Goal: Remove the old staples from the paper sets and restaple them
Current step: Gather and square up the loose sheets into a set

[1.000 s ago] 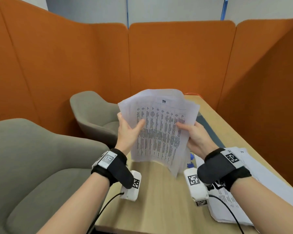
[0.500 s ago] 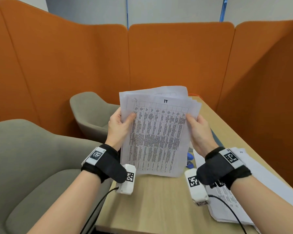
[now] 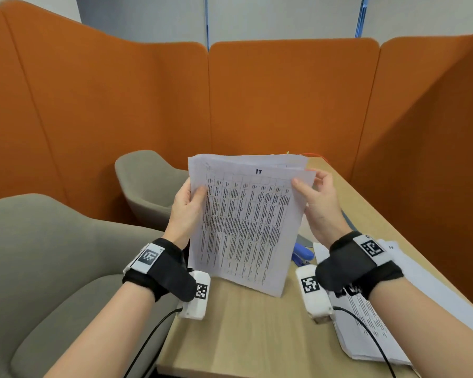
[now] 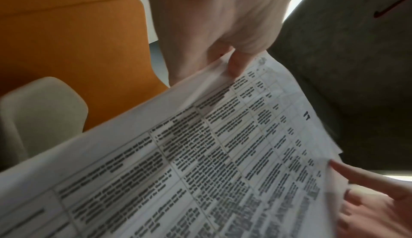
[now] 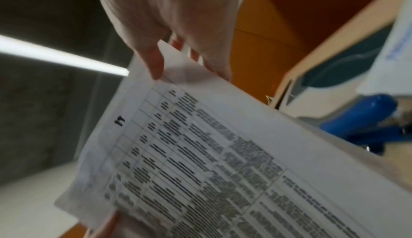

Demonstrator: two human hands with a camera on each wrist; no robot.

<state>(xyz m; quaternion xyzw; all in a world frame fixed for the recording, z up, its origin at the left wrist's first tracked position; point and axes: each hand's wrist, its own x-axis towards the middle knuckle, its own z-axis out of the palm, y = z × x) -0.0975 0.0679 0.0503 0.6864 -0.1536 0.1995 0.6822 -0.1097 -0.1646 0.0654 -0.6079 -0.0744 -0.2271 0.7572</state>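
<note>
I hold a paper set [image 3: 246, 222] of printed table pages upright above the wooden table [image 3: 246, 331], its lower edge just over the tabletop. My left hand [image 3: 187, 204] grips its left edge, thumb on the front page [image 4: 223, 153]. My right hand [image 3: 316, 197] pinches the upper right corner, thumb in front, fingers behind [image 5: 156, 65]. The top-left corner [image 3: 206, 166] looks creased and marked; I cannot tell if a staple sits there. A blue stapler [image 3: 302, 255] lies on the table behind the sheets, also seen in the right wrist view as the stapler [image 5: 361, 118].
A second stack of printed papers [image 3: 372, 326] lies at the table's right under my right forearm. Two grey armchairs [image 3: 148, 184] stand left of the table. Orange partition walls [image 3: 284, 99] enclose the booth. A dark mat [image 5: 338, 72] lies on the table farther back.
The loose, fanned pages have been squared into a tidier set held more upright. My left hand went from open beside the sheets to gripping the left edge; my right hand slid up to the top right corner.
</note>
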